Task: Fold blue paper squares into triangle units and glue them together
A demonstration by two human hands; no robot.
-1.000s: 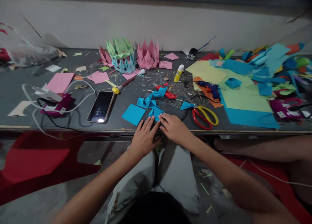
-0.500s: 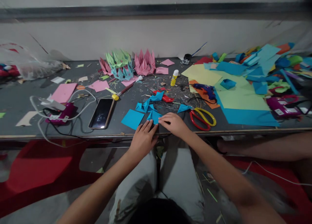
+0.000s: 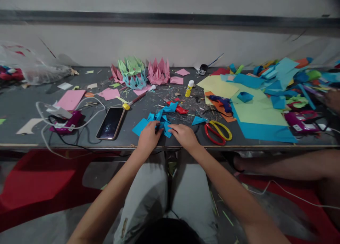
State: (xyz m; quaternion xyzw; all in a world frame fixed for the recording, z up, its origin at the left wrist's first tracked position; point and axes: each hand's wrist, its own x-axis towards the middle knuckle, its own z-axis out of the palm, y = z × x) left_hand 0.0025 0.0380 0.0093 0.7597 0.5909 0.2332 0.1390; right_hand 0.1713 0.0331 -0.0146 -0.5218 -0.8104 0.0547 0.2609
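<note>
My left hand (image 3: 148,138) and my right hand (image 3: 183,136) rest at the near edge of the dark table (image 3: 21,106). Both have their fingers curled and pinched on a small folded blue paper piece (image 3: 166,128) between them. A flat blue paper square (image 3: 139,126) lies partly under my left hand. Just beyond lies a cluster of folded blue paper triangles (image 3: 164,113). One more blue triangle (image 3: 198,120) sits to the right of my right hand.
Red and yellow scissors (image 3: 217,132), a phone (image 3: 110,123), a glue stick (image 3: 189,88), a blue glue gun (image 3: 221,101) and a purple one (image 3: 65,122) with white cable lie around. Folded paper crowns (image 3: 145,72) stand at the back. Coloured sheets (image 3: 260,109) cover the right; another person's arm (image 3: 287,164) reaches in.
Both hands moved forward onto the table. The flat left hand has curled, and both now pinch the folded blue piece beside the blue square.
</note>
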